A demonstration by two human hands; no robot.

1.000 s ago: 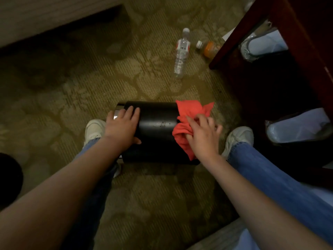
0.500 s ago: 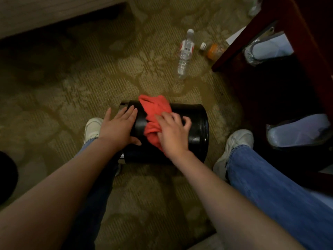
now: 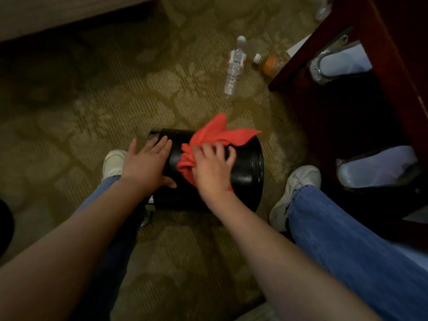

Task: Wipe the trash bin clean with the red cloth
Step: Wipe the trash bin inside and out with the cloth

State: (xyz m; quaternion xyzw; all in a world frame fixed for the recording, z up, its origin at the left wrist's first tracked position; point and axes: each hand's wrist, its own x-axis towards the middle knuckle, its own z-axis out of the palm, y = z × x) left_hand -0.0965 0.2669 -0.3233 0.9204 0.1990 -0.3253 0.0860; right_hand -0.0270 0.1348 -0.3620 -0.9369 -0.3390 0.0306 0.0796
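The glossy black cylindrical trash bin (image 3: pixel 247 174) lies on its side on the patterned carpet (image 3: pixel 111 107), under both my hands. My left hand (image 3: pixel 148 163) rests flat on its left end, fingers straight. Just beside it, my right hand (image 3: pixel 212 169) curls its fingers into the bunched red cloth (image 3: pixel 220 135), pressing it against the bin's top. Loose corners of the cloth fan out beyond my fingertips.
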